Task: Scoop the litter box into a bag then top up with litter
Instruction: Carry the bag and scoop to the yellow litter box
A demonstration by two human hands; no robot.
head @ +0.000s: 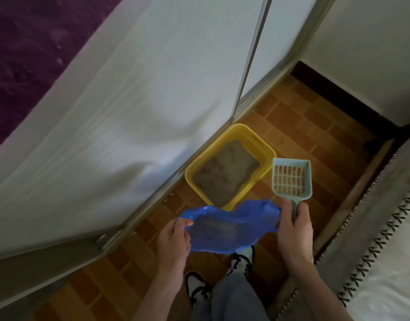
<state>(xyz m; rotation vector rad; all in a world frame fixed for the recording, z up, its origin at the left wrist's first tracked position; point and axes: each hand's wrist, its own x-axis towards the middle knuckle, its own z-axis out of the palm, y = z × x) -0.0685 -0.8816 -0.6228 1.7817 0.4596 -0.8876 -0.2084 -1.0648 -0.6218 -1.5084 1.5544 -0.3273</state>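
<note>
Overhead, blue bag stretched between both hands' fingers, scoop gripped right.

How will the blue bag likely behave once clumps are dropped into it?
The blue bag looks thin and floppy, sagging between the left hand and right hand. It will probably droop further under weight, and its mouth may collapse if either grip loosens.

White curtain w/ metal door frame, brown tiled floor, purple rug — fringed blanket at right.

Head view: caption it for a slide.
Both hands stretch a blue bag open above the litter box; right hand also holds the scoop.
</note>
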